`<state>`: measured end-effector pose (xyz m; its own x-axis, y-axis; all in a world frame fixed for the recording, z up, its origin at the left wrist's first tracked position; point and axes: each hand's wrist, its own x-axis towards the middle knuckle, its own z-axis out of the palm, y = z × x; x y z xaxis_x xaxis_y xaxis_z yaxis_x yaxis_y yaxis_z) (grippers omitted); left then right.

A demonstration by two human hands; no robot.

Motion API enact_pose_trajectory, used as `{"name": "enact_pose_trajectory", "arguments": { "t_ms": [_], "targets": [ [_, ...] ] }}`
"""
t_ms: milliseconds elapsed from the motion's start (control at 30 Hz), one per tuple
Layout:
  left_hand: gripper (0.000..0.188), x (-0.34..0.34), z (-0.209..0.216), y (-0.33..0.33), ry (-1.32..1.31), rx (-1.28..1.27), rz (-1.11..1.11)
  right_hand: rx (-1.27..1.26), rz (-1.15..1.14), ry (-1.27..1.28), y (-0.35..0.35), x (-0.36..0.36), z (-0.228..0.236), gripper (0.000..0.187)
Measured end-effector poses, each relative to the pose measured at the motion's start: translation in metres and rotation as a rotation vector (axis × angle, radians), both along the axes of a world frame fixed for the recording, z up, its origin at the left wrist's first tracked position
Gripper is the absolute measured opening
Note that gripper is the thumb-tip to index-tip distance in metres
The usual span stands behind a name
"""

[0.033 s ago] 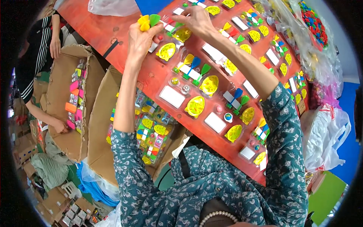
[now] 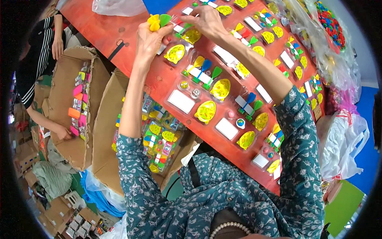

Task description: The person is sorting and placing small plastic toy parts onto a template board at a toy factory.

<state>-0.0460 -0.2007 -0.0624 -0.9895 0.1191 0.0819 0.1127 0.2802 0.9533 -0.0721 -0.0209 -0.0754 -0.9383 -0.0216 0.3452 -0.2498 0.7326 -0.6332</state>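
Observation:
My left hand (image 2: pixel 148 40) is closed around a small bunch of toy darts, with yellow fins (image 2: pixel 153 22) and a green fin (image 2: pixel 164 20) sticking up above the fist. Close to its right, my right hand (image 2: pixel 207 22) is over the far trays, its thumb and forefinger apart and pointing left. Some of its fingertips are hard to make out. Below the hands lie clear plastic trays holding yellow oval toys (image 2: pixel 174 53), blank white cards (image 2: pixel 181 101) and small balls (image 2: pixel 195 93). In some, darts with blue and green fins (image 2: pixel 216 72) are set through a white strip.
The trays stand in rows on a red table (image 2: pixel 131 34). Open cardboard boxes (image 2: pixel 107 131) with packed toys are at the left, where another person's hand (image 2: pixel 63 132) reaches in. Plastic bags (image 2: pixel 342 139) hang at the right; a white bag (image 2: pixel 118 7) lies at the far edge.
My left hand and the darts have shifted very slightly to the right and up. My right hand has hardly moved, and the trays lie as before.

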Motion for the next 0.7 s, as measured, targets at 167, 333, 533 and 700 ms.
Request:
{"name": "enact_pose_trajectory", "arguments": {
  "t_ms": [167, 333, 533, 700],
  "targets": [
    [0.017, -0.014, -0.012, 0.004, 0.055, -0.131, -0.036, 0.157, -0.030, 0.031, -0.012, 0.003, 0.000, 0.035],
    [0.019, -0.013, -0.009, 0.010, 0.203, -0.241, -0.049, 0.267, 0.005, 0.158, -0.013, 0.001, -0.009, 0.031],
    [0.018, -0.013, -0.014, 0.001, 0.092, -0.117, -0.053, 0.237, 0.029, 0.204, -0.019, -0.002, -0.024, 0.023],
    [0.020, -0.022, -0.014, 0.015, 0.138, -0.114, -0.129, 0.259, 0.030, 0.385, 0.020, -0.035, -0.045, 0.019]
  ]
}}
